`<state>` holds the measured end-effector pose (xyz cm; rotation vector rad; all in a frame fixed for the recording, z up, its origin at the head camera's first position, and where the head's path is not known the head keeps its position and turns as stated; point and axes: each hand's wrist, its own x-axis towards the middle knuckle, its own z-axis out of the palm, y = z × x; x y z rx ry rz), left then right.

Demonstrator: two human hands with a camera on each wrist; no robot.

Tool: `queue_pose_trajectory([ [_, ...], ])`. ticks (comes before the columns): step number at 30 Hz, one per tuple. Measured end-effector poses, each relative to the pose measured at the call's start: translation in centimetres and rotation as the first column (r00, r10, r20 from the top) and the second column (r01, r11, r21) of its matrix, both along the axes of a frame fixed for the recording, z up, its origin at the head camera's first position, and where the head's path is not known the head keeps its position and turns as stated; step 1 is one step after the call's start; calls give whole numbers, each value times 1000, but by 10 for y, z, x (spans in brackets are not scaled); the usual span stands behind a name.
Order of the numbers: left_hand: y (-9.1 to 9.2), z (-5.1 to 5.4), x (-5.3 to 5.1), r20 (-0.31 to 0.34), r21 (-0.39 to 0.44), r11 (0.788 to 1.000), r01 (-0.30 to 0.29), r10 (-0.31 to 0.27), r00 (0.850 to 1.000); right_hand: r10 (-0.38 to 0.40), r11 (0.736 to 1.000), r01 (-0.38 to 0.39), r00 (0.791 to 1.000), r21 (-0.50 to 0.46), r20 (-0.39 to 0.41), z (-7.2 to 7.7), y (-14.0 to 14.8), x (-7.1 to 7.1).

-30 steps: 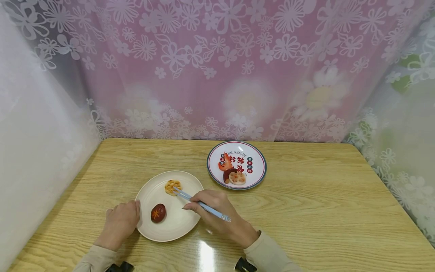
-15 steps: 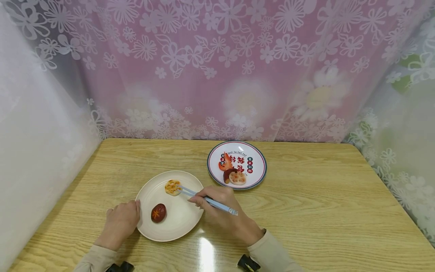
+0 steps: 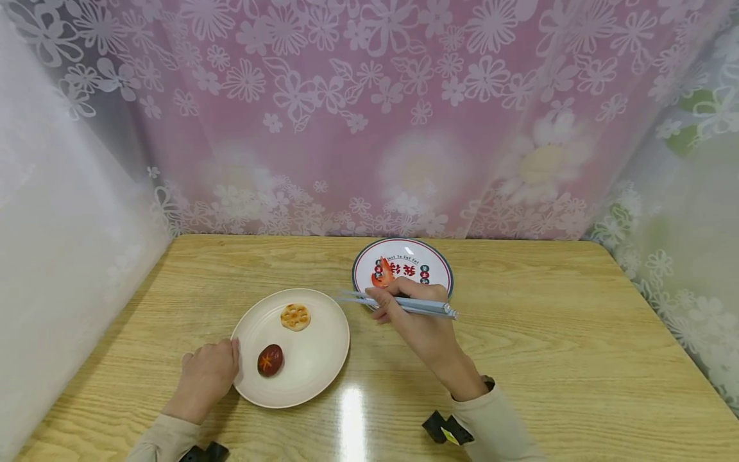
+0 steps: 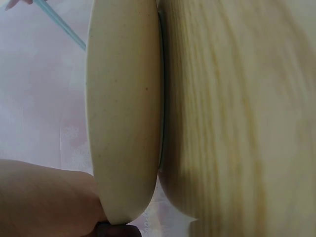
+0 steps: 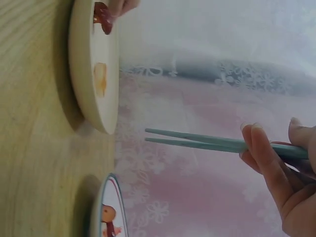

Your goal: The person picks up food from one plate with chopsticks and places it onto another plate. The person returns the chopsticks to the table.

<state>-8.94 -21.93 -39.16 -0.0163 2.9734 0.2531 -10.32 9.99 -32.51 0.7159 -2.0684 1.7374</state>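
Observation:
My left hand grips the left rim of a round cream plate. On that plate lie a browned lotus root slice and a dark brown shiitake mushroom cap with a cross cut on top. My right hand holds a pair of light blue chopsticks between the two plates, partly over the near edge of the patterned plate. In the right wrist view the chopsticks are raised, their tips slightly apart with nothing between them.
The patterned plate stands at the back, with a red-orange shrimp on it; my right hand hides its other food in the head view. A wooden table carries everything. Flowered curtains hang behind and at both sides.
My right hand has moved up and right with the chopsticks, away from the lotus root slice, which stays on the cream plate. The plate has shifted very slightly; my left hand stays at its rim.

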Motion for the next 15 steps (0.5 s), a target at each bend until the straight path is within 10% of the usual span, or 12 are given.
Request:
queue_pose_trajectory([
  [6, 0, -1, -1, -1, 3, 1000, 0, 0, 1000, -89, 996, 87, 988, 24, 125, 16, 17, 0],
  [15, 0, -1, 0, 2, -4, 1000, -4, 4, 1000, -302, 947, 250, 906, 201, 297, 34, 49, 2],
])
